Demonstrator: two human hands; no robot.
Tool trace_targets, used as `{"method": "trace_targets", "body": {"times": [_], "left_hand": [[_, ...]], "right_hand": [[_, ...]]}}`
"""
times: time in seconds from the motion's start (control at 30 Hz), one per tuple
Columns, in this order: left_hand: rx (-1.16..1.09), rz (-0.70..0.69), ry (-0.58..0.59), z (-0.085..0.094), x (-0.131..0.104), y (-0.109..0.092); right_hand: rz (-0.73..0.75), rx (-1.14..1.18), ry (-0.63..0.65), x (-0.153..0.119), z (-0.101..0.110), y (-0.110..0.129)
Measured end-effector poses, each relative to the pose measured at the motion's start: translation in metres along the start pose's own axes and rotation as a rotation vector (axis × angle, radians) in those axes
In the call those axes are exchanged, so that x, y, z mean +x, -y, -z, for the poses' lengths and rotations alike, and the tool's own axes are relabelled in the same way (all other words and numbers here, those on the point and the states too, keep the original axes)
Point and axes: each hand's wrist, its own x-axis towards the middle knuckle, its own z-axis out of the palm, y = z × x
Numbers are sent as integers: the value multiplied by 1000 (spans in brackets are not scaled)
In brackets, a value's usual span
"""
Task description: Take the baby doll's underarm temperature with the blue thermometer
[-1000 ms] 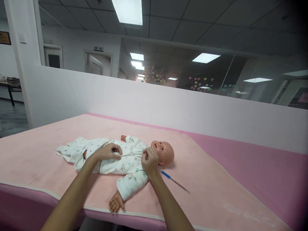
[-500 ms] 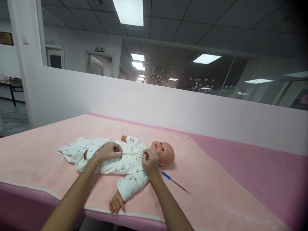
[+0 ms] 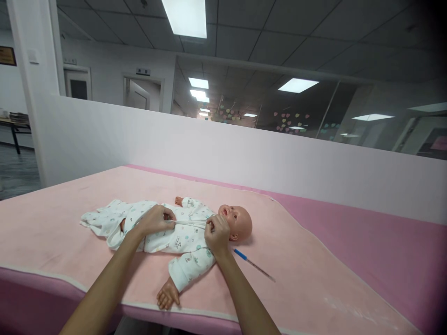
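Note:
A baby doll lies on its back with its head to the right, dressed in a white patterned garment. My left hand pinches the garment's front edge near the doll's waist. Close to the neck, below the chin, my right hand is closed on the same front edge. Between the two hands the edge runs in a nearly straight line. One doll hand rests near the front edge of the padded surface. The leg part of the garment spreads out to the left.
A thin stick with a blue end lies right of my right wrist on the pink padded surface. Behind stands a low white partition. A dark table is at the far left.
The whole view has shifted very slightly. Both hands keep their places on the garment, and the doll has not visibly moved on the surface.

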Motion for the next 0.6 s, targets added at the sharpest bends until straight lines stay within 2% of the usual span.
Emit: {"method": "trace_targets", "body": {"times": [0.3,0.6], "left_hand": [[-37,-8,65,2,1,7],[-43,6,-11,-2,1,10]], "right_hand": [[-12,-8,18,0,0,0],[-13,-9,19,0,1,0]]}}
